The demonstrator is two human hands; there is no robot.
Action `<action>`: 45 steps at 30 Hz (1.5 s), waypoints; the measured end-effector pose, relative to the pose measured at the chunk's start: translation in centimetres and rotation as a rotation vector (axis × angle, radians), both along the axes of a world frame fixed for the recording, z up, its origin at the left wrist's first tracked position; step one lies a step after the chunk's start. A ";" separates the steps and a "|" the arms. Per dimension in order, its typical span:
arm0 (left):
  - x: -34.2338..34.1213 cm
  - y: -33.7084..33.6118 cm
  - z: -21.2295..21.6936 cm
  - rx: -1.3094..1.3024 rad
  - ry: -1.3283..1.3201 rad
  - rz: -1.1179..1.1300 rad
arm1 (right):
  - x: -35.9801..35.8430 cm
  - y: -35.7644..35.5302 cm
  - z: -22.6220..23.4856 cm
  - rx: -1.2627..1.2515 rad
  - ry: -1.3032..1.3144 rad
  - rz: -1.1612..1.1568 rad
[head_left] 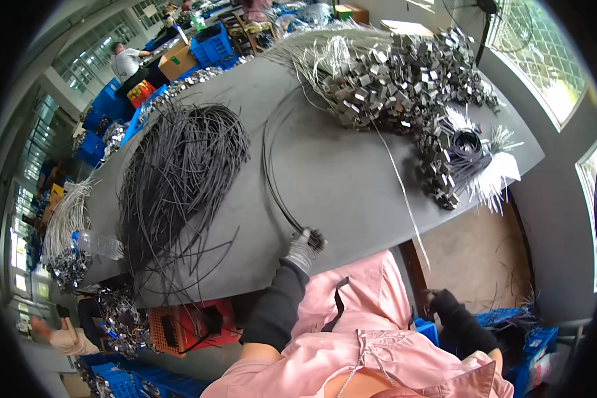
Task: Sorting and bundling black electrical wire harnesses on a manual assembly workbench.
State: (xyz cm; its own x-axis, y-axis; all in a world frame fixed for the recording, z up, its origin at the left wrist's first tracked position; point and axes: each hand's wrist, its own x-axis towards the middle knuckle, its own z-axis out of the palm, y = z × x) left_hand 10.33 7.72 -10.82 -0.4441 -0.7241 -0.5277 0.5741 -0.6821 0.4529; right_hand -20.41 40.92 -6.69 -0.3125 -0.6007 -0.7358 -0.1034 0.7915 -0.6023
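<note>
The left hand, in a grey glove, is clenched around a black cable at the near edge of the grey table; from the fist the cable loops away across the tabletop. The right hand hangs below the table edge, well apart from the cable, and I cannot tell whether it grips anything.

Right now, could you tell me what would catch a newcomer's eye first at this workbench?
Probably the sprawling bundle of black cords fanned over the left half of the grey table, and the heap of small metal clips with pale wires at its far right end. Near the front edge, the gloved left hand grips one looping black cord, while the right hand hangs below the table beside a blue crate.
</note>
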 end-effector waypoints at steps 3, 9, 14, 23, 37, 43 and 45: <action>-0.6 0.4 1.3 0.002 0.140 -0.011 | -2.3 -9.7 2.4 -0.236 -0.038 0.071; -1.4 2.9 4.3 -0.078 0.110 -0.024 | -5.7 -31.1 6.9 -0.550 -0.153 -0.132; -0.8 3.4 5.6 -0.066 0.090 0.038 | -5.7 -34.7 5.0 -0.431 0.741 0.164; -1.7 1.0 5.1 -0.022 -0.005 0.076 | -2.2 0.3 -1.7 -0.671 1.056 0.530; -5.0 -3.7 8.9 -0.040 0.117 0.113 | 4.5 13.5 2.1 -0.419 0.512 0.365; -1.0 -6.5 12.1 -0.164 0.152 0.224 | 3.5 12.7 2.5 -0.427 0.509 0.408; 0.1 -7.7 13.7 -0.163 0.110 0.307 | 3.3 12.6 2.7 -0.425 0.507 0.425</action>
